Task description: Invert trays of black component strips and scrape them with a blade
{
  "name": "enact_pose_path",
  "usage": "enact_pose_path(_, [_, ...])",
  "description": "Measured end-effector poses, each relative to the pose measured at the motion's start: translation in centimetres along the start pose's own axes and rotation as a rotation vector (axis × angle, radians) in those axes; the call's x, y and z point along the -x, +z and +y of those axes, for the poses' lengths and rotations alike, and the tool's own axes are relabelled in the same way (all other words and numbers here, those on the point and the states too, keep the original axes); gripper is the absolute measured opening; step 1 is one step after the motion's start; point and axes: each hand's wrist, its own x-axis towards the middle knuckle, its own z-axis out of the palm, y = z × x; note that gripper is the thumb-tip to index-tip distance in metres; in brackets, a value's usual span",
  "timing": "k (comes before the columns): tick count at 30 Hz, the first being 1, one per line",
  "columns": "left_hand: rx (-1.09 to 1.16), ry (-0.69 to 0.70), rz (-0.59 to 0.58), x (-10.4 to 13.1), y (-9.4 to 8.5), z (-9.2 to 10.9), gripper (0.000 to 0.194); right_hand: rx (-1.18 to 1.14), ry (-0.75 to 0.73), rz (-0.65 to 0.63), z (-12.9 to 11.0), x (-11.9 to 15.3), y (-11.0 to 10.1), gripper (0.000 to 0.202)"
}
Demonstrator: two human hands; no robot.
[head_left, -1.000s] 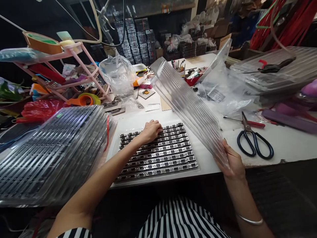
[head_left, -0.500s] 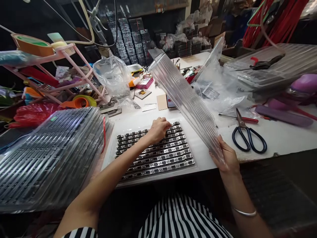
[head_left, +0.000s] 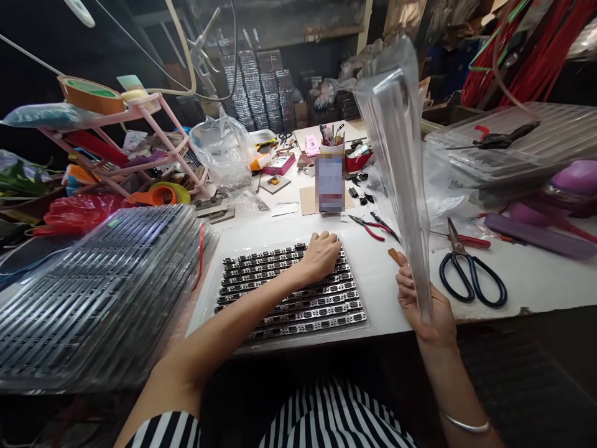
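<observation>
A clear plastic tray (head_left: 291,339) lies before me, filled with several rows of metal D-sub connectors (head_left: 298,309). My left hand (head_left: 321,256) rests at the far right of these rows, fingers curled down onto the connectors. What its fingertips pinch, if anything, is hidden. My right hand (head_left: 426,308) grips the lower end of an empty-looking ribbed clear plastic tray (head_left: 401,168), held up nearly edge-on right of the connectors. A small brown piece (head_left: 395,256) shows beside the right fingertips; whether they touch it I cannot tell.
A tall stack of filled trays (head_left: 88,305) stands at left, below a pink rack (head_left: 153,112). Black-handled scissors (head_left: 471,274) and red-handled pliers (head_left: 370,229) lie on the right. A phone (head_left: 330,182) stands upright at the back, near a pen cup (head_left: 332,144).
My right hand has turned the ribbed tray from a leftward slant to nearly upright, edge-on. My left hand has shifted slightly right along the connectors. The view has tilted, uncovering the phone and pliers.
</observation>
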Motion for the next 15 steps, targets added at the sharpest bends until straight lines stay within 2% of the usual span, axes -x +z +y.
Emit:
enact_pose_path(6, [0.011, -0.06, 0.025, -1.4, -0.8, -1.3, 0.027, -0.011, 0.013, 0.009, 0.0, -0.1, -0.3, 0.037])
enact_pose_path(11, [-0.013, -0.101, 0.017, -2.3, -0.2, -2.6, 0.014, -0.022, 0.019, 0.007, -0.1, -0.2, -0.7, 0.042])
enact_pose_path(15, [-0.017, -0.098, 0.006, -2.7, 0.5, -2.5, 0.013, -0.005, 0.011, 0.015, -0.1, -0.4, -0.8, 0.043])
